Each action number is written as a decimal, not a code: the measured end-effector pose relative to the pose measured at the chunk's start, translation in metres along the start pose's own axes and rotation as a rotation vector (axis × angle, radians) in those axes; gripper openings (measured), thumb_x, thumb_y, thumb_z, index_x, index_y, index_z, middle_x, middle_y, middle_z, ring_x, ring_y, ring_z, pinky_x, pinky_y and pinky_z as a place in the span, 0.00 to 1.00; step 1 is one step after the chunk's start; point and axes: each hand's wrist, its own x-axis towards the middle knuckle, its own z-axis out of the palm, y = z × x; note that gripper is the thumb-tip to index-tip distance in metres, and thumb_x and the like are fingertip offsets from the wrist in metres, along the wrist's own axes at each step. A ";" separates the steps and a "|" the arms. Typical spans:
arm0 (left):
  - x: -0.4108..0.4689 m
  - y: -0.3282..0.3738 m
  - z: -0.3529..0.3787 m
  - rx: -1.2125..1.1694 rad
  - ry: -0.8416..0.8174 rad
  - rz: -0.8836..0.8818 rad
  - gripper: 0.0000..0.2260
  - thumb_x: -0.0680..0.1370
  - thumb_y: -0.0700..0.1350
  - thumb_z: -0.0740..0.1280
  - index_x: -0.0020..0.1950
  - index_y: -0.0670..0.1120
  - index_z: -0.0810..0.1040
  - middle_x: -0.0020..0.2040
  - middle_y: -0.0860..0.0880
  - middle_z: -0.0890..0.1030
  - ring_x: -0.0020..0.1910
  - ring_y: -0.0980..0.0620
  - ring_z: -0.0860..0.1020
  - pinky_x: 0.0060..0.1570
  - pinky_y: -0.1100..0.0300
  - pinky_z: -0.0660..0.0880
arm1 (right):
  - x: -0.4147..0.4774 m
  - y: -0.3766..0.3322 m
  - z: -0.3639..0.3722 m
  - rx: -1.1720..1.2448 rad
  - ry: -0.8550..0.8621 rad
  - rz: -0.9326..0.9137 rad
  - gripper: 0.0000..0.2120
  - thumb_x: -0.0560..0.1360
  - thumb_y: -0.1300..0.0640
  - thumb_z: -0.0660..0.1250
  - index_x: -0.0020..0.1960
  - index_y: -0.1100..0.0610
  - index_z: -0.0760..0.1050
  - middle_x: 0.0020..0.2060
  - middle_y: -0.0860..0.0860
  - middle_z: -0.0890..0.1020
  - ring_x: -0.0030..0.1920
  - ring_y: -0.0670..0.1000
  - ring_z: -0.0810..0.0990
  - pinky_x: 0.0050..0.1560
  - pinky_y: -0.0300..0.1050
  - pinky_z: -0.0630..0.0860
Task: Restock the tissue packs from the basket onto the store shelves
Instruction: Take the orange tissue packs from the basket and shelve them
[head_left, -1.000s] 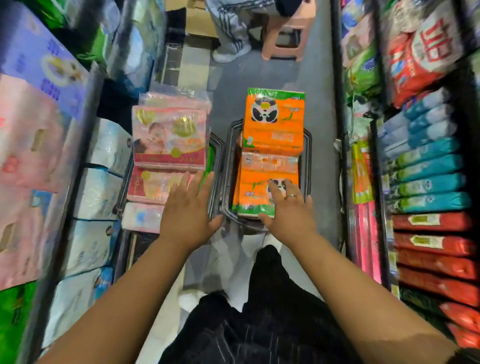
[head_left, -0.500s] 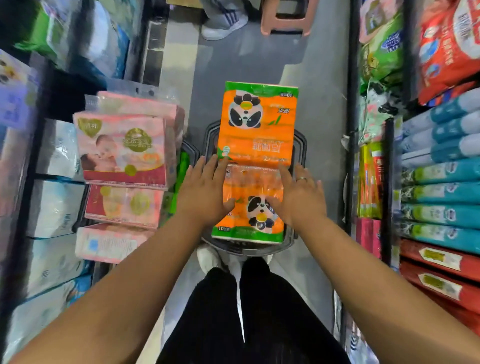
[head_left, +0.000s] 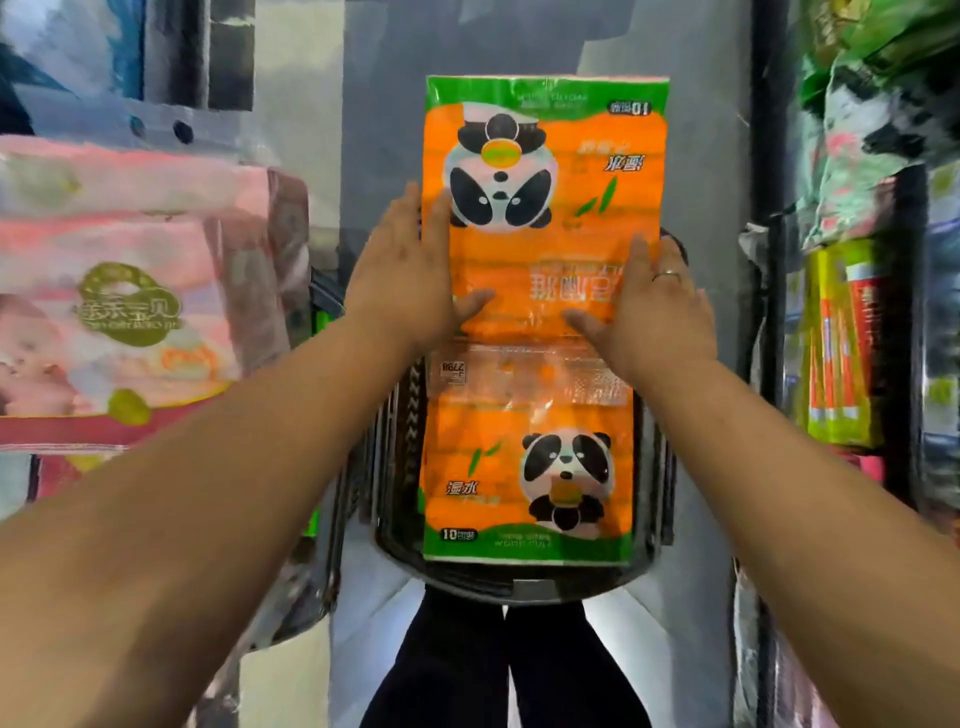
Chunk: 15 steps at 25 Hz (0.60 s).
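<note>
Two orange tissue packs with panda prints lie in a dark basket (head_left: 519, 584) on the aisle floor in front of me. The far orange pack (head_left: 545, 208) lies partly over the near orange pack (head_left: 524, 457) and sticks out past the basket's far end. My left hand (head_left: 410, 280) grips the far pack's left edge, thumb on its top face. My right hand (head_left: 654, 306), wearing a ring, grips its right edge the same way.
A stack of pink baby-print tissue packs (head_left: 119, 312) stands close on the left. Shelves on the right hold yellow-and-red packs (head_left: 836, 348) and green bags (head_left: 872, 130). The grey aisle floor (head_left: 706, 156) runs ahead, and my dark trouser legs (head_left: 498, 670) are below the basket.
Both hands have moved forward from the near orange pack to the far one and taken hold of its sides. The view has come closer to the basket.
</note>
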 end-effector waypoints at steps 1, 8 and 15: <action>0.008 -0.002 0.004 -0.019 0.000 -0.003 0.45 0.75 0.65 0.63 0.79 0.44 0.43 0.79 0.39 0.47 0.77 0.40 0.48 0.75 0.48 0.49 | 0.008 -0.002 0.004 0.007 0.017 0.014 0.50 0.72 0.31 0.62 0.79 0.57 0.41 0.78 0.60 0.49 0.77 0.61 0.52 0.73 0.61 0.58; 0.046 -0.018 0.041 -0.340 0.011 -0.041 0.50 0.71 0.65 0.68 0.79 0.45 0.40 0.79 0.43 0.51 0.77 0.43 0.55 0.72 0.43 0.59 | 0.052 -0.015 0.017 0.220 0.098 0.107 0.58 0.67 0.31 0.69 0.79 0.59 0.38 0.77 0.62 0.50 0.75 0.63 0.59 0.69 0.58 0.64; 0.054 -0.018 0.055 -0.788 0.020 -0.160 0.47 0.66 0.56 0.78 0.75 0.51 0.52 0.70 0.50 0.68 0.67 0.49 0.71 0.62 0.43 0.74 | 0.067 -0.004 0.022 0.552 0.073 0.185 0.61 0.60 0.38 0.79 0.78 0.51 0.43 0.74 0.57 0.57 0.70 0.60 0.67 0.64 0.54 0.69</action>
